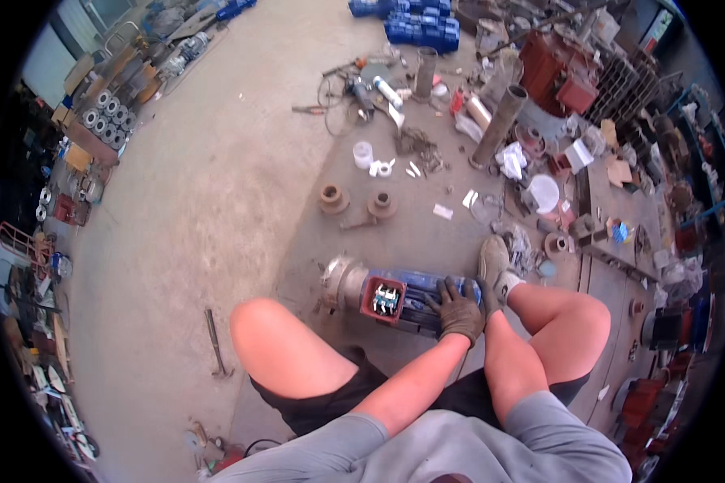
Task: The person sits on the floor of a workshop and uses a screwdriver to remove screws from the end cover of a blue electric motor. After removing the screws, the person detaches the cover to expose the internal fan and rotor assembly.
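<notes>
A blue electric motor (423, 291) lies on its side on the floor between my legs. Its red terminal box (383, 300) has no cover on, so the terminals and small metal links inside show. A bare metal flange (343, 282) forms the motor's left end. My left hand (461, 312), in a dark work glove, rests on the ribbed housing near the right end, fingers spread. Beside it, my gloved right hand (489, 299) is at the motor's right end; its fingers are mostly hidden.
Two rusty flanged hubs (383, 204) stand beyond the motor. A hammer (213, 342) lies by my left knee. Further off are a white plastic cup (362, 154), an angle grinder (362, 98) and an upright steel pipe (499, 127). Cluttered parts line the right, including a white round lid (544, 194).
</notes>
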A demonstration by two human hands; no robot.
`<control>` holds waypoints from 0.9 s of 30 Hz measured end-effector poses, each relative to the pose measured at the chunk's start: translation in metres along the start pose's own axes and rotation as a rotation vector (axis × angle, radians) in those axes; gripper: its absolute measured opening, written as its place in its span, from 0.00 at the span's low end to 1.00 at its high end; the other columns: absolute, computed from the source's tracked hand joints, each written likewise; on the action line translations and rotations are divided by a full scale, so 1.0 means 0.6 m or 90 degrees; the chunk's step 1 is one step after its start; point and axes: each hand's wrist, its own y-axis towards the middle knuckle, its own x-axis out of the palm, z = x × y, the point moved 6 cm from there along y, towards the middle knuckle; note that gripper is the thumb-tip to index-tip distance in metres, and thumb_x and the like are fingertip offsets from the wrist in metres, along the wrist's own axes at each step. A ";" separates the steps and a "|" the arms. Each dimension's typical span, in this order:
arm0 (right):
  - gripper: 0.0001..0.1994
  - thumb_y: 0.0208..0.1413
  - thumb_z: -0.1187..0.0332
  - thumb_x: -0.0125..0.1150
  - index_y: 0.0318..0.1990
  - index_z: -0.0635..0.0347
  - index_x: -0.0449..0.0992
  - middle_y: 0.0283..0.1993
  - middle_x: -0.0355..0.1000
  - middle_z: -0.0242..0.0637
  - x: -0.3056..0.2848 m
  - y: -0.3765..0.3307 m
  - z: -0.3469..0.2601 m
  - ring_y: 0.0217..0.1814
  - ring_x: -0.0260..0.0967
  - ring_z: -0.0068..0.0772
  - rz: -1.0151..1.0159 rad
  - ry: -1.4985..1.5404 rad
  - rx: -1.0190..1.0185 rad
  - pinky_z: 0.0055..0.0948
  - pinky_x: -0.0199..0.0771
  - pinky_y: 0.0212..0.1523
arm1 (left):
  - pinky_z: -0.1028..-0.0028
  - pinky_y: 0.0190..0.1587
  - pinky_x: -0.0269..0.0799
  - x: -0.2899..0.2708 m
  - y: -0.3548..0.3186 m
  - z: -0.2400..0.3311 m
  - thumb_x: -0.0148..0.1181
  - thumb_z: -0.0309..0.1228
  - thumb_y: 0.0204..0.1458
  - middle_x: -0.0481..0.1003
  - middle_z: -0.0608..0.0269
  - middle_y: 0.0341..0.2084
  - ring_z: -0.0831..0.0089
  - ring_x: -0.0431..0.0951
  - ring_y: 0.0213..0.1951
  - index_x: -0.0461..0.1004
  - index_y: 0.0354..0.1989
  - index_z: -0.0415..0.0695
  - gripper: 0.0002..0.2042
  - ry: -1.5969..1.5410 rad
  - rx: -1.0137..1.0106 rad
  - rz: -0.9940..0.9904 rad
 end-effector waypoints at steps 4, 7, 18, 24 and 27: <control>0.29 0.70 0.42 0.49 0.61 0.57 0.79 0.60 0.79 0.47 -0.011 0.037 0.007 0.60 0.78 0.49 -0.077 0.160 0.045 0.48 0.74 0.66 | 0.22 0.72 0.33 0.042 0.023 0.009 0.52 0.51 0.64 0.50 0.46 0.81 0.40 0.44 0.81 0.58 0.79 0.51 0.36 0.015 -0.004 -0.005; 0.30 0.71 0.39 0.50 0.61 0.56 0.79 0.60 0.80 0.45 -0.031 0.065 0.006 0.59 0.78 0.47 -0.096 0.209 0.052 0.48 0.73 0.67 | 0.31 0.73 0.46 -0.006 0.023 0.019 0.54 0.55 0.66 0.57 0.42 0.76 0.41 0.55 0.77 0.59 0.77 0.41 0.38 -0.043 0.052 0.058; 0.39 0.69 0.31 0.46 0.64 0.60 0.77 0.59 0.80 0.45 -0.088 0.080 -0.012 0.58 0.78 0.51 0.124 -0.086 -0.039 0.48 0.73 0.63 | 0.54 0.61 0.71 -0.278 0.114 -0.376 0.46 0.46 0.75 0.79 0.34 0.52 0.40 0.79 0.56 0.75 0.57 0.29 0.27 -0.487 -0.239 0.535; 0.46 0.73 0.31 0.26 0.72 0.69 0.66 0.73 0.68 0.60 -0.007 0.083 0.019 0.77 0.64 0.60 0.470 -0.665 -0.074 0.49 0.58 0.77 | 0.53 0.62 0.71 -0.155 0.106 -0.567 0.45 0.55 0.72 0.78 0.33 0.58 0.40 0.79 0.59 0.76 0.60 0.30 0.34 -0.712 -0.550 0.505; 0.49 0.70 0.28 0.28 0.84 0.59 0.39 0.87 0.44 0.53 -0.019 0.091 0.022 0.88 0.41 0.60 0.382 -0.688 0.045 0.51 0.45 0.84 | 0.54 0.61 0.73 -0.087 0.110 -0.610 0.47 0.58 0.71 0.79 0.35 0.57 0.41 0.80 0.57 0.78 0.58 0.31 0.35 -0.625 -0.431 0.335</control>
